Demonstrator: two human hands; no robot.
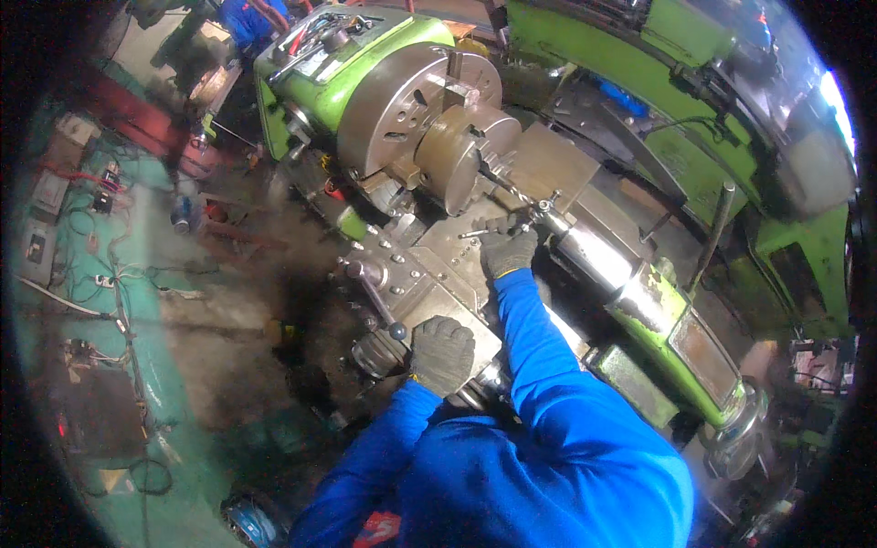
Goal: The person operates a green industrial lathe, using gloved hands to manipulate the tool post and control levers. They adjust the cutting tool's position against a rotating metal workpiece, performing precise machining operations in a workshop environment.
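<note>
Grey-gloved right fingers (504, 239) closed around slim rod (471, 234), tip jutting leftward, left fingers (445, 342) curled at lathe carriage (481, 331), grip unclear

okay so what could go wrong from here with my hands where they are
Your gloved right hand is close to the drill bit; if the round workpiece turns, snagging is possible. Your left hand is beside the ball-ended lever and could bump it. Tools lying on the green headstock might shake off.

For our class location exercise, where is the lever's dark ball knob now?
In the head view, the dark ball knob is slightly left of and below centre, at the end of the metal lever, just left of the left hand.
</note>
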